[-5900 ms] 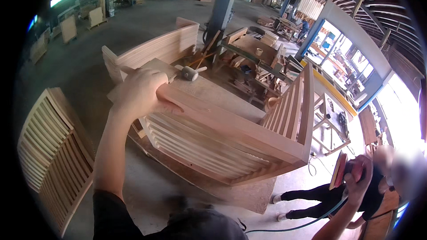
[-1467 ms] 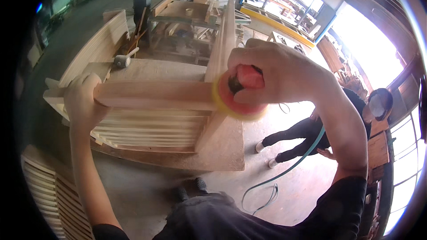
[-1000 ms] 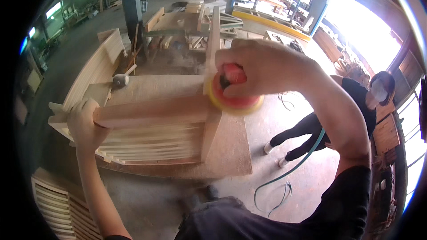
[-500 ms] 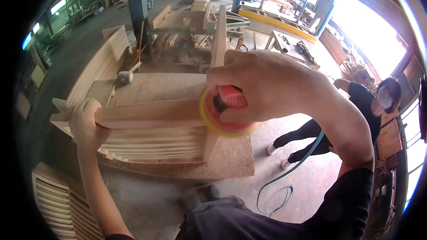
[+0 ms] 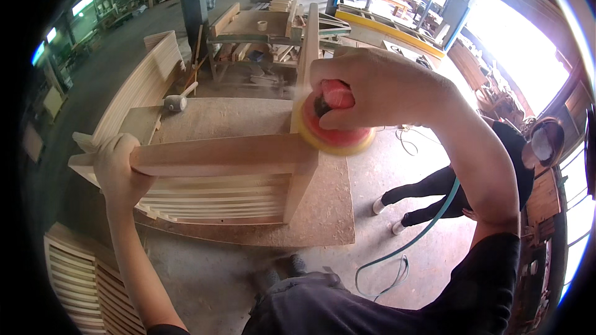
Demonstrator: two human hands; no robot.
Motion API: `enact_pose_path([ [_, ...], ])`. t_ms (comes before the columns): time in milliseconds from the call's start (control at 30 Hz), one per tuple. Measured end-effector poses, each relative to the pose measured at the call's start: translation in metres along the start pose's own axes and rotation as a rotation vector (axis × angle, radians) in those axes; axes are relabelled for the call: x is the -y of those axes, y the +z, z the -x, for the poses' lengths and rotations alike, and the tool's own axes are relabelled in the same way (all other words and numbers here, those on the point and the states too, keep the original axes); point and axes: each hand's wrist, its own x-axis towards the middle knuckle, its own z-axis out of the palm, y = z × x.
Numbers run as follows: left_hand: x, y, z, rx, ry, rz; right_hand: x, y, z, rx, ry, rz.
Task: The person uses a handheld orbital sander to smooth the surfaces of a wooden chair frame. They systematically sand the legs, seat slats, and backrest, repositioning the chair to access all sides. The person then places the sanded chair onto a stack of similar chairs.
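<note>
My right hand is closed around a round power sander with a red body and a yellow rim. The sander sits tilted at the right-hand corner of a pale wooden slatted frame; its underside is hidden, so full contact cannot be made out. My left hand grips the left end of the frame's thick top rail, fingers wrapped over it. Below that rail run several thin slats. The frame stands on a plywood board.
A mallet lies at the board's far left. More slatted wooden pieces stand at left and lower left. A teal hose hangs by my right arm. A person in dark clothes stands at right. Behind is a bench.
My right hand and the sander have moved right and away from me, from the top rail's right part to the corner. My left hand keeps its hold on the rail.
</note>
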Motion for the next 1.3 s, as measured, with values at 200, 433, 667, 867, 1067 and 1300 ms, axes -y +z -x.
enact_pose_path([
  [200,-0.003,-0.007,0.001,-0.004,-0.012,-0.015,0.027,0.008,0.004,-0.083,-0.142,0.011],
  [433,-0.004,-0.002,-0.001,0.014,-0.015,-0.018,-0.001,-0.006,-0.006,0.052,0.048,-0.021],
  [667,0.000,-0.003,0.003,-0.008,0.007,-0.035,0.006,-0.002,-0.013,0.141,0.029,0.010],
  [867,-0.004,-0.004,0.000,0.003,0.002,-0.010,0.004,0.005,-0.008,-0.005,-0.088,0.025],
  [1067,-0.004,-0.005,0.000,0.017,-0.015,-0.023,0.001,0.003,-0.011,0.010,-0.090,0.054],
  [1300,0.000,-0.006,0.005,0.009,-0.005,-0.049,0.002,-0.002,-0.019,0.074,-0.012,0.014],
])
